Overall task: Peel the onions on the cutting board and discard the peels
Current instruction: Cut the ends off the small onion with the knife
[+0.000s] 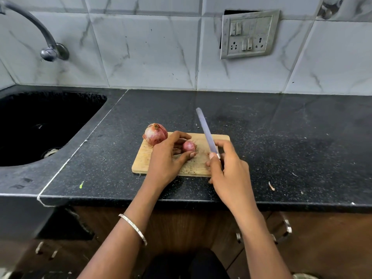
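Note:
A wooden cutting board (145, 160) lies on the black counter. On its far left corner sits a large red onion (156, 134), skin on. My left hand (168, 158) grips a small red onion (188, 147) between thumb and fingers over the board's middle. My right hand (227, 168) holds a knife (206, 131) by the handle, which the hand hides. The blade points up and away, to the right of the small onion and apart from it.
A black sink (40, 125) is sunk into the counter at the left, under a metal tap (48, 49). A scrap of onion peel (271, 186) lies on the counter (291, 141) at the right. A switch plate (249, 34) hangs on the tiled wall.

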